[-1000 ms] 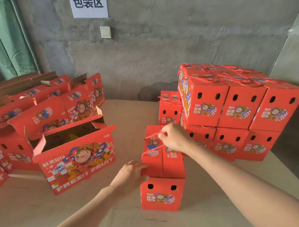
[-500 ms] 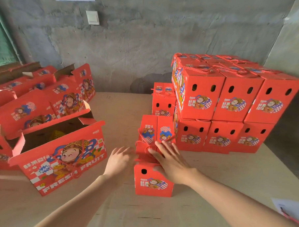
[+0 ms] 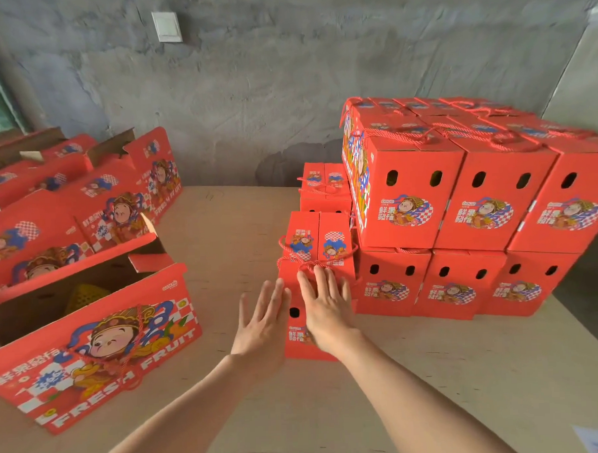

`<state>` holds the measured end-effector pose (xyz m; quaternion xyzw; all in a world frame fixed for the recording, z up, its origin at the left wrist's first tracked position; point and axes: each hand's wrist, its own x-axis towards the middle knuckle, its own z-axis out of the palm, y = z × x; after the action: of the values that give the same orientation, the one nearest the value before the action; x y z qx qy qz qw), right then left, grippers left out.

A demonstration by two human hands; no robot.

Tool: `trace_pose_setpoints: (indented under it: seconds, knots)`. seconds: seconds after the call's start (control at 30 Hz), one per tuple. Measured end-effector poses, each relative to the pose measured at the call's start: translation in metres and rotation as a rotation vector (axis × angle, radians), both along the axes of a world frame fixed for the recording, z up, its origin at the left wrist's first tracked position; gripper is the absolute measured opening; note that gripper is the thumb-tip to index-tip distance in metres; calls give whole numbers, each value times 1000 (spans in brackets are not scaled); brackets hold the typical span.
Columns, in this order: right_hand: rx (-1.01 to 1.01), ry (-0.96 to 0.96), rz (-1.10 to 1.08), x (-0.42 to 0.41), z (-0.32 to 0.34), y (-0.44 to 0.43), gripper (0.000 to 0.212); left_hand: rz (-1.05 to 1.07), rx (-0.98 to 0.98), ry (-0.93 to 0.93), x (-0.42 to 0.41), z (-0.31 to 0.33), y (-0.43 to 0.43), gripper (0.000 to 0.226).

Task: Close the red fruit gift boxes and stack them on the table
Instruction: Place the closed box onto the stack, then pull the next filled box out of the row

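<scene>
The pale plywood tabletop (image 3: 401, 393) carries a two-tier stack of closed red cardboard fruit gift boxes (image 3: 461, 202) at right of frame. At centre, just beside the lower tier, one closed red cardboard gift box with a rope handle (image 3: 317, 239) lies with its long axis running away from us. Our right hand (image 3: 323, 307) is pressed flat on its near end face, and our left hand (image 3: 261, 327) is at the near left edge. All our fingers (image 3: 322, 280) are straight and grip nothing. The stack lies rightward, nearer our right hand.

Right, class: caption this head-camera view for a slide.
Left hand and right hand lie flat against a closed red gift box beside the stacked boxes; an open box sits left.
</scene>
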<state>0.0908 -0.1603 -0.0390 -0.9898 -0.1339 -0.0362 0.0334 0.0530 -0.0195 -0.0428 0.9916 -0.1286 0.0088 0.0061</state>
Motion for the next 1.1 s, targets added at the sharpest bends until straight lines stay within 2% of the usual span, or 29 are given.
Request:
trace_pose_setpoints:
  seconds: [0.13,0.4,0.5,0.6,0.67,0.83,0.93,1.0,1.1]
  knots:
    - [20,-40,-16,37,3,-17,63,-19,64,132,40,23,-13,82]
    - [46,67,14,80,6,-29,57,-44,96,199,79,32,-20,88]
    - [53,101,-4,84,10,-30,67,-44,129,208,86,35,-23,89]
    - [145,-31,-60,57,-5,-8,83,-42,107,206,88,39,-22,88]
    - [220,-20,-91,37,-16,5,89,-40,46,217,83,38,-17,86]
    - [51,110,-70,39,14,-3,92,-51,-83,160,31,31,17,78]
    - [44,150,-152,27,32,18,77,-39,-184,64,-1,44,59,64]
    - [85,111,-130,17,43,46,71,-37,-214,-20,-19,60,91,53]
    - [264,79,32,-6,56,107,68,13,-287,-113,-45,82,136,43]
